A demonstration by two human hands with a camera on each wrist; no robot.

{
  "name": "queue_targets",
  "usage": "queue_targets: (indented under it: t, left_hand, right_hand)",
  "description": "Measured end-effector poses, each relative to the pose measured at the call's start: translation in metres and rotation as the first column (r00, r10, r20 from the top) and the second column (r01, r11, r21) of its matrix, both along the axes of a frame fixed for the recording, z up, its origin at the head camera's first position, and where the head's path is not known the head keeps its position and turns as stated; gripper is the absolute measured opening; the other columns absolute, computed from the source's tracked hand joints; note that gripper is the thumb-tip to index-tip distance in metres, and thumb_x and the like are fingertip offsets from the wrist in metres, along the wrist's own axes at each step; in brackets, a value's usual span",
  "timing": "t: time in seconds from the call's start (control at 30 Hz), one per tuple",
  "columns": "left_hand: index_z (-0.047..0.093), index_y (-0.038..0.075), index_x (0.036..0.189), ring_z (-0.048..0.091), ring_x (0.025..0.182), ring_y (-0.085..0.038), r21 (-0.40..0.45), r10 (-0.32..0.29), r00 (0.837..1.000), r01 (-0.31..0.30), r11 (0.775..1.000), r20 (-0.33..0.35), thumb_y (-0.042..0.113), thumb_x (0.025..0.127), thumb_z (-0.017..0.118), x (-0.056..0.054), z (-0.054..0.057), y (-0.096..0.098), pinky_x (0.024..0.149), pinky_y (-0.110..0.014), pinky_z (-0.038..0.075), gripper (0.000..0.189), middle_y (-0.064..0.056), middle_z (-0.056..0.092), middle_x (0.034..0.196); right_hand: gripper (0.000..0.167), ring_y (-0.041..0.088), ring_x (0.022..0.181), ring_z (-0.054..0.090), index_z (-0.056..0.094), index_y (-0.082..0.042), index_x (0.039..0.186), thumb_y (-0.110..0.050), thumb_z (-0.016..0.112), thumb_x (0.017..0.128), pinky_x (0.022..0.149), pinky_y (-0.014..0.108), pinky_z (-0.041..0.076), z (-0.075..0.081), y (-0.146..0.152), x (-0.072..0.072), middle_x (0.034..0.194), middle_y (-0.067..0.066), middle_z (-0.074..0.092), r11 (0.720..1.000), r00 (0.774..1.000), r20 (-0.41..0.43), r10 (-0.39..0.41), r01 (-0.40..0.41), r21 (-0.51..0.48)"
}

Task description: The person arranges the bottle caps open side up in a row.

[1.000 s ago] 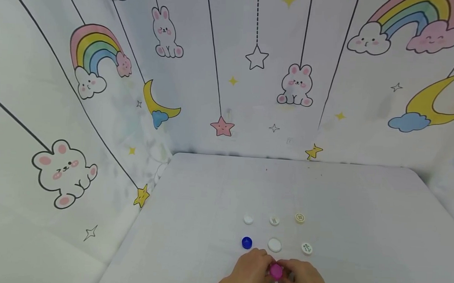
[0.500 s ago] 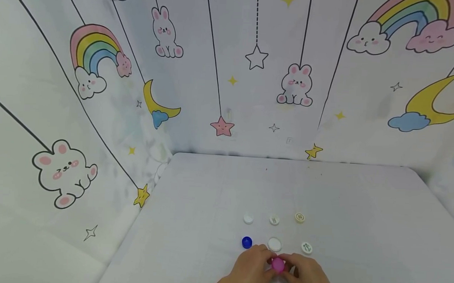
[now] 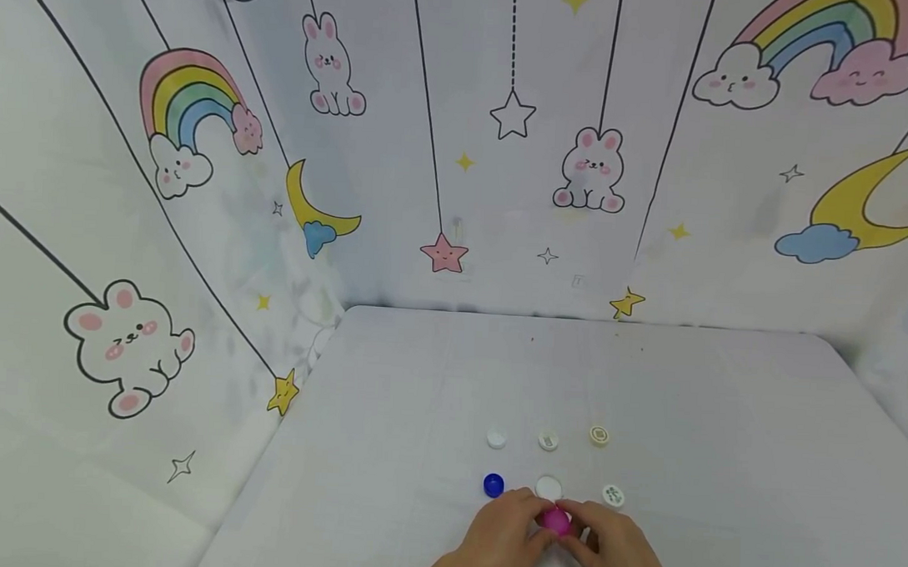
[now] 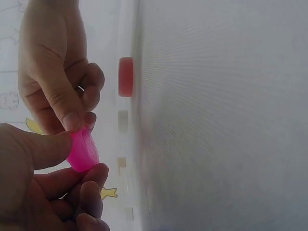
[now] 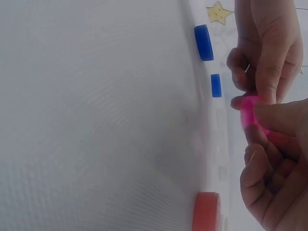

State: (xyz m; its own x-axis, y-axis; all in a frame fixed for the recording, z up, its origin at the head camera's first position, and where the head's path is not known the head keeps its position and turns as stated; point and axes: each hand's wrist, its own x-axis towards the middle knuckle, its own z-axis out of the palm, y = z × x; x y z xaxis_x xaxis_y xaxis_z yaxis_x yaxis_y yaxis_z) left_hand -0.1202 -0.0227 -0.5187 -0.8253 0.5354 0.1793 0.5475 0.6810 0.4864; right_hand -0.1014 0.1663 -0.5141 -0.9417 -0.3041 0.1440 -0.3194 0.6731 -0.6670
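Both hands pinch one bright pink bottle cap (image 3: 557, 521) between them, near the bottom of the head view. From the left, my left hand (image 3: 503, 534) grips its side with thumb and fingers; from the right, my right hand (image 3: 612, 541) does the same. In the left wrist view the pink cap (image 4: 83, 151) is tilted and raised off the table. A white cap (image 3: 548, 488) lies just beyond the hands. Beside my left hand is a blue cap (image 3: 494, 485), and a white cap with dark marks (image 3: 613, 496) lies beyond my right hand.
Farther back lies a row: a plain white cap (image 3: 497, 439), a marked white cap (image 3: 548, 441) and a yellowish cap (image 3: 599, 435). Wrist views also show a red cap (image 5: 206, 211) and a larger blue cap (image 5: 204, 42). The white-covered table (image 3: 390, 381) meets patterned curtains (image 3: 397, 190).
Both hands have moved slightly away from the body with the pink cap, closer to the white cap. The caps on the table have stayed in place.
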Motion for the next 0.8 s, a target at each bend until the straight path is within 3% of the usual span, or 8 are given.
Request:
queue_targets:
  t: [0.2,0.4,0.5,0.67,0.8]
  left_hand:
    - [0.071,0.015,0.106,0.045,0.071,0.008,0.035,0.001,1.0,-0.002,0.999,0.027,0.027,0.094,0.066,0.0,0.001,0.001,0.061,-0.01,0.037,0.018,0.017,0.056,0.081]
    - [0.073,0.018,0.107,0.043,0.061,0.006,0.11,0.023,0.987,-0.041,0.993,0.157,0.03,0.096,0.062,-0.001,0.002,0.004,0.052,-0.013,0.036,0.019,0.019,0.05,0.071]
    - [0.073,0.017,0.107,0.044,0.062,0.006,0.151,0.037,0.976,-0.07,0.986,0.215,0.029,0.097,0.061,-0.001,0.003,0.004,0.053,-0.014,0.038,0.02,0.02,0.052,0.072]
    - [0.073,0.013,0.111,0.05,0.07,0.006,0.242,0.052,0.946,-0.135,0.961,0.321,0.025,0.097,0.06,-0.002,0.003,0.003,0.062,-0.015,0.045,0.021,0.019,0.061,0.082]
    - [0.072,0.014,0.112,0.054,0.075,0.005,0.325,0.041,0.908,-0.191,0.926,0.417,0.025,0.098,0.059,-0.002,0.005,0.002,0.067,-0.018,0.048,0.022,0.018,0.065,0.086]
  right_hand:
    - [0.034,-0.003,0.06,0.044,0.069,-0.016,0.117,-0.016,0.076,0.083,0.054,0.018,0.042,0.001,-0.005,0.002,0.075,-0.018,0.053,0.997,0.995,0.074,-0.071,0.073,-0.03]
    - [0.029,0.0,0.062,0.044,0.069,-0.02,0.114,-0.013,0.073,0.086,0.057,0.019,0.042,0.006,-0.009,0.003,0.075,-0.014,0.053,0.988,0.979,0.141,-0.144,0.152,-0.042]
    - [0.028,0.0,0.062,0.045,0.069,-0.022,0.113,-0.015,0.074,0.087,0.056,0.019,0.041,0.007,-0.011,0.003,0.074,-0.014,0.053,0.983,0.973,0.167,-0.16,0.172,-0.061]
    - [0.031,0.001,0.058,0.045,0.068,-0.023,0.113,-0.019,0.077,0.084,0.053,0.019,0.04,0.007,-0.011,0.005,0.069,-0.013,0.051,0.981,0.975,0.16,-0.153,0.17,-0.097]
    - [0.035,0.001,0.059,0.046,0.068,-0.022,0.114,-0.017,0.079,0.081,0.052,0.019,0.04,0.005,-0.01,0.006,0.069,-0.013,0.05,0.981,0.984,0.139,-0.115,0.134,-0.139]
